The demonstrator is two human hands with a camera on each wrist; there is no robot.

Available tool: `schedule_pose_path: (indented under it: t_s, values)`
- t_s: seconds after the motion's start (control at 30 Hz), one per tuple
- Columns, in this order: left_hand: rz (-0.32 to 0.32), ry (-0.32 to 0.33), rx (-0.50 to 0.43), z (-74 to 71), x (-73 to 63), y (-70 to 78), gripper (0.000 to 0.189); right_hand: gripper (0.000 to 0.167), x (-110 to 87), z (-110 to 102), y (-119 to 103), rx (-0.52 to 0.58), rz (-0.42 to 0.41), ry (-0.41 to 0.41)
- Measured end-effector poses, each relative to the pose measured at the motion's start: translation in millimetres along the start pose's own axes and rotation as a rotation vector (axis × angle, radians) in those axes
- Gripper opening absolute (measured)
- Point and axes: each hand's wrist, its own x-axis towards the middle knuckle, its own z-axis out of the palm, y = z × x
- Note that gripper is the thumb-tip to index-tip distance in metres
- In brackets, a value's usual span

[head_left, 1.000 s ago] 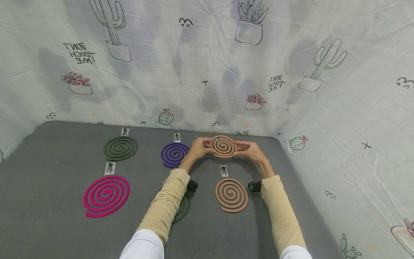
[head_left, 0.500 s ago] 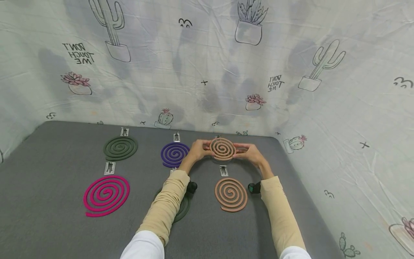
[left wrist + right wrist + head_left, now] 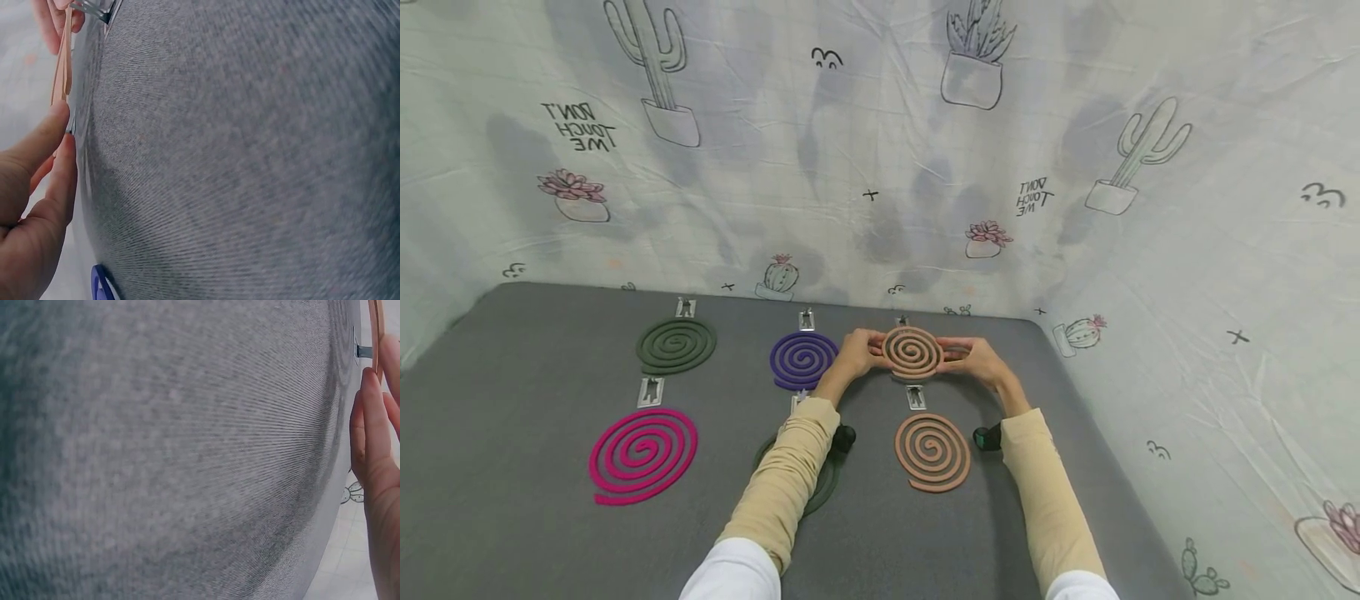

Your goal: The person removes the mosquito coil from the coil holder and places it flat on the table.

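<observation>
A tan mosquito coil [image 3: 912, 351] is held level above the grey surface, toward its back edge. My left hand [image 3: 852, 360] pinches its left rim, thumb against fingers, while my right hand [image 3: 982, 362] pinches the right rim. Edge-on in the left wrist view, the coil [image 3: 61, 75] shows as a thin strip. A metal coil stand [image 3: 364, 352] appears close beside the coil in the right wrist view. Behind the held coil, another bit of stand [image 3: 902, 321] peeks out. Nearer me lie a second tan coil [image 3: 932, 452] and a metal stand [image 3: 915, 397].
A purple coil [image 3: 802, 361] lies left of my left hand. Farther left are a green coil [image 3: 676, 345] and a pink coil [image 3: 643, 450], each with a metal stand behind it. My left forearm partly covers another green coil [image 3: 824, 487]. A patterned cloth [image 3: 880, 150] hangs behind.
Both hands have brought the tan coil slightly down and toward me. A metal stand behind it has come partly into sight. The other coils stay where they were.
</observation>
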Motion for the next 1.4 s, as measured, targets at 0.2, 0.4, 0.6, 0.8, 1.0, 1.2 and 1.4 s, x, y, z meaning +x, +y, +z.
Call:
schedule_pose_path:
  t_s: [0.2, 0.4, 0.6, 0.8, 1.0, 1.2, 1.4]
  values:
    - [0.015, 0.038, 0.072, 4.2, -3.0, 2.3, 0.052, 0.059, 1.3, 1.0, 2.4, -0.035, -0.007, 0.021]
    - [0.021, 0.032, 0.093, 6.8, -3.4, 2.5, 0.051, 0.059, 1.9, -0.7, 5.9, -0.062, -0.015, 0.028]
    - [0.037, 0.031, 0.111, 6.2, -2.1, 1.7, 0.052, 0.059, 4.4, -3.6, 6.7, -0.05, -0.022, 0.006]
    - [0.037, 0.03, 0.156, 3.6, 2.2, 3.2, 0.054, 0.057, 6.1, -2.5, 4.2, -0.074, -0.016, 0.002]
    - [0.039, 0.033, 0.218, 2.0, 3.6, 7.1, 0.054, 0.058, 6.3, -2.3, 2.0, -0.133, -0.022, -0.009]
    - [-0.016, 0.026, 0.269, 3.3, 0.6, 11.4, 0.053, 0.054, 7.0, -2.6, 0.7, -0.164, -0.006, -0.007]
    - [-0.048, 0.031, 0.32, 6.0, 1.3, 14.9, 0.055, 0.053, 8.3, -2.5, 1.7, -0.168, -0.002, -0.001]
